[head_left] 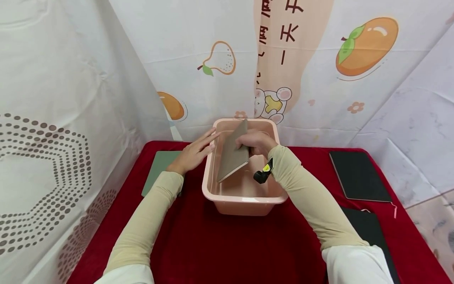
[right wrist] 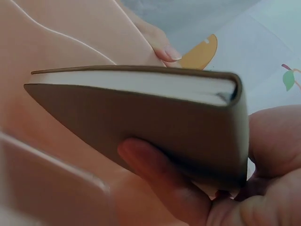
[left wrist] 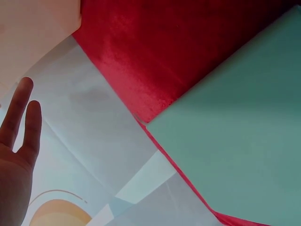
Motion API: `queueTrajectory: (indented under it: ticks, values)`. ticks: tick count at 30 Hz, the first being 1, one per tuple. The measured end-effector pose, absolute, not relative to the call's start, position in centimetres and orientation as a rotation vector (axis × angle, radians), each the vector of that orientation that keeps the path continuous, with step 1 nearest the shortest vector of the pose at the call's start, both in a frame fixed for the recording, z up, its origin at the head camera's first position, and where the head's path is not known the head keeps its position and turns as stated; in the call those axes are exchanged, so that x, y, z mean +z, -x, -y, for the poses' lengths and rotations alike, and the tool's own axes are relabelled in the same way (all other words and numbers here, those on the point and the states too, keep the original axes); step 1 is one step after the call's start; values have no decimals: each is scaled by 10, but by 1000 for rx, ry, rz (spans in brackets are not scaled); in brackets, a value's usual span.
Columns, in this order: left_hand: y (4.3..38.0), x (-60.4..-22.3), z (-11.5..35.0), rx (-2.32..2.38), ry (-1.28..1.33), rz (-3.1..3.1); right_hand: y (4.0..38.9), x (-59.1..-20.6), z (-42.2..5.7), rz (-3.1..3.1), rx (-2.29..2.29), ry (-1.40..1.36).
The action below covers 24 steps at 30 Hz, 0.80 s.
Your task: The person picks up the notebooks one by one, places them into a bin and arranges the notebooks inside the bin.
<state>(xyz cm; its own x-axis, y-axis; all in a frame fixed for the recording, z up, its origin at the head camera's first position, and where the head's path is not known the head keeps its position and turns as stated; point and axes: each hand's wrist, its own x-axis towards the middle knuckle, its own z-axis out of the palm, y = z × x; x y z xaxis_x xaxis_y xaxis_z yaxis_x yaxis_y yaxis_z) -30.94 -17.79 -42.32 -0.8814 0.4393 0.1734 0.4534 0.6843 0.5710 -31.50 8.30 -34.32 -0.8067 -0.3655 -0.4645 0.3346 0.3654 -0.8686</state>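
A grey-brown hardcover notebook (head_left: 232,152) is tilted inside a pink plastic basin (head_left: 244,200). My right hand (head_left: 258,142) grips it by its spine; the right wrist view shows a finger (right wrist: 160,169) across the cover of the notebook (right wrist: 141,106) and white page edges above. At the basin's left rim my left hand (head_left: 196,153) has its fingers extended, the tips at the rim. In the left wrist view that hand (left wrist: 19,146) shows straight fingers and holds nothing. Below the left hand lies a green notebook (head_left: 159,167), partly hidden by the arm.
A red cloth (head_left: 227,244) covers the table. To the right lie a black notebook (head_left: 360,176) with a ribbon and another dark notebook (head_left: 369,232), partly under the right arm. A printed curtain (head_left: 198,23) hangs close behind the basin.
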Motion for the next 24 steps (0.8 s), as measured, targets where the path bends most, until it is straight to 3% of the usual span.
queueTrajectory:
  ticks: [24]
  values:
    - [311, -426, 175, -1009, 765, 2831, 313, -361, -70, -2028, -1432, -6]
